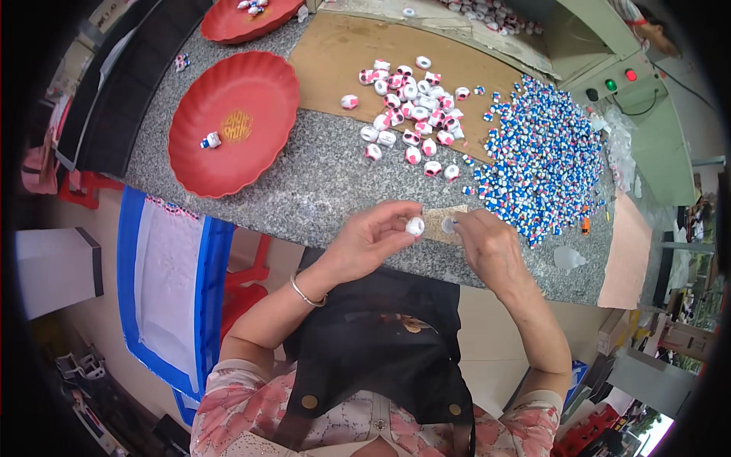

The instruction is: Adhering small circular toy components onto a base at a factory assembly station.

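Note:
My left hand (381, 234) is closed in a pinch on a small white toy head (415, 226), its round opening facing toward my other hand. My right hand (491, 244) is closed too, fingertips pinched at a small whitish piece (448, 223) whose kind is hard to make out. Between the hands, a speckled beige pad (435, 218) lies at the counter's front edge. Beyond them is a loose group of white and pink toy heads (415, 107). A big heap of tiny blue, white and pink toy bodies (544, 152) spreads at the right.
A red scalloped tray (266, 99) holds one small assembled figure (210, 140); another red tray (244, 23) stands behind it. A translucent bottle (568, 257) lies right of my right hand. A green machine (647, 114) borders the counter. A blue-rimmed bin (131, 282) stands lower left.

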The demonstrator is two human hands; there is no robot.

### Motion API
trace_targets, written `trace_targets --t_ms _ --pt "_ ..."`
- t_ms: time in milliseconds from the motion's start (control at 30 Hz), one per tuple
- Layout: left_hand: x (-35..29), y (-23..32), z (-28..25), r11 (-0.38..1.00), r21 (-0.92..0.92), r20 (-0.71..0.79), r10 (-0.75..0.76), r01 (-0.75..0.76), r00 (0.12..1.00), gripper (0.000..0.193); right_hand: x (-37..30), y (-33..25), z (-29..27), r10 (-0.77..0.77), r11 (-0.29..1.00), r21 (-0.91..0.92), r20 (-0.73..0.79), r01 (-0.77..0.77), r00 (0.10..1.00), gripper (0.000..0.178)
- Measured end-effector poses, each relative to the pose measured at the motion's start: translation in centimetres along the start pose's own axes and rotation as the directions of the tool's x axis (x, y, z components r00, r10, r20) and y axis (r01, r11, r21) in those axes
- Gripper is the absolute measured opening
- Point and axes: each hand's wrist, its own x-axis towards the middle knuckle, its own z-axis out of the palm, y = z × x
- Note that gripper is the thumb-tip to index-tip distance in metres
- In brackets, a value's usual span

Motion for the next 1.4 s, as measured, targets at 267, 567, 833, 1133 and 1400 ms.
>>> trace_targets --t_ms 267,567,833,1133,1400 --pt "1.5 -1.8 1.7 0.684 0.611 0.067 0.458 -0.399 0.886 0.036 -1.2 -1.3 -0.5 0.49 0.601 0.679 0.104 -0.421 0.866 0.012" --pt "1.7 -1.2 2.3 0.66 0.57 0.276 0.406 -0.488 0.871 0.037 -2.4 -2.1 -1.6 0.536 0.228 0.8 0.373 -0.555 0.758 0.012" --pt "0.7 0.2 2.5 0.972 0.225 0.272 -0.001 -0.063 0.962 0.026 -2.8 -3.1 -0.9 0.152 0.841 0.535 -0.085 -0.084 0.985 0.014" --pt "-1.2 3.2 -2.7 0.89 0.438 0.077 0.107 -0.13 0.991 0.025 0.3 -0.8 0.3 0.154 0.868 0.477 0.003 -0.137 0.988 0.024" --pt "-4.8 11.6 -13.0 -0.195 0.96 -0.013 0.687 0.202 0.727 0.027 2.7 7.2 0.5 -0.135 0.99 -0.023 0.031 0.136 0.99 0.019"
